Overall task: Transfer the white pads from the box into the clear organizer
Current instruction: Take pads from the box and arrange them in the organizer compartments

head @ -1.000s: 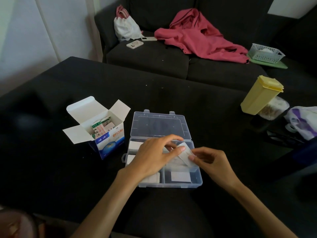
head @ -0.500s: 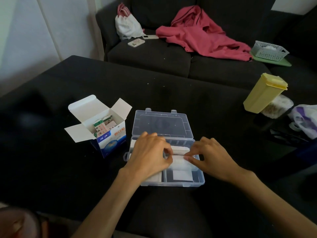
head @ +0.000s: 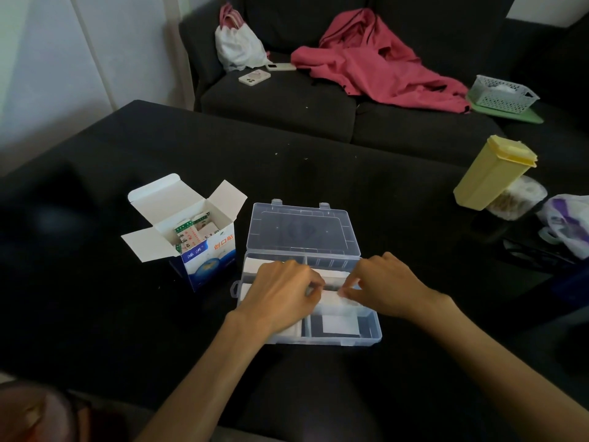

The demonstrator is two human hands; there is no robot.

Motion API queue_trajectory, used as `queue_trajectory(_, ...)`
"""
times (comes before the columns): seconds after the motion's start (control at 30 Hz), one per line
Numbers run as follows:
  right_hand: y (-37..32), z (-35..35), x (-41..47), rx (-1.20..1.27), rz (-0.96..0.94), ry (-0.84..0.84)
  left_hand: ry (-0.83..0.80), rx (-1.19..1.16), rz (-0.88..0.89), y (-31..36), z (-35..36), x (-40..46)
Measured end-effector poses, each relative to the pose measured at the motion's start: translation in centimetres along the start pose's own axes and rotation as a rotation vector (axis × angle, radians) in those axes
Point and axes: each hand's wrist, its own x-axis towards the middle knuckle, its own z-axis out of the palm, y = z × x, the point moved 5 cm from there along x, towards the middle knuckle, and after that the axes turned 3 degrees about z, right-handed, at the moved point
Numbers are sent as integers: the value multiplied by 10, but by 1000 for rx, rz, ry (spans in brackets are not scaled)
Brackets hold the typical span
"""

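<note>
The clear organizer (head: 372, 334) lies open on the black table, its lid (head: 302, 229) folded back. Both hands are inside it. My left hand (head: 280, 293) and my right hand (head: 384, 283) pinch the two ends of a stack of white pads (head: 338, 303) over the middle right compartment. Another white pad (head: 339, 324) lies in the near right compartment, and more pads (head: 258, 264) fill the left compartments. The open blue and white box (head: 197, 237) stands to the organizer's left with packets inside.
A yellow lidded container (head: 490, 172) and a clear jar (head: 518, 197) stand at the table's right, beside a plastic bag (head: 567, 223). Behind the table is a dark sofa (head: 318, 100) with a pink garment (head: 376, 63), a white bag (head: 237, 44), phones and a mesh basket (head: 503, 94).
Both hands lowered the white pads from above the organizer into its middle right compartment and now press on them with fingertips close together.
</note>
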Motion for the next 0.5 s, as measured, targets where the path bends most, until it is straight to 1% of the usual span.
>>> queue_trajectory(0.13, -1, -1, -1, 98, 31, -120, -28, 8, 8, 3, 4, 1)
queue_trajectory(0.17, 5, -5, -2, 145, 64, -143, -39, 5, 6, 3, 4, 1)
queue_trajectory(0.27, 24, -21, -4, 229, 217, -127, -40, -2, -10, 2, 5, 1)
queue_trajectory(0.33, 25, -20, -7, 185, 302, -170, -36, -8, -17, 1, 5, 0)
queue_trajectory(0.4, 16, -14, -11, 81, 354, -203, -34, -5, -15, 2, 4, 0)
queue_trajectory(0.5, 1, -9, -12, -100, 322, -178, -21, -12, -8, 4, 2, -1)
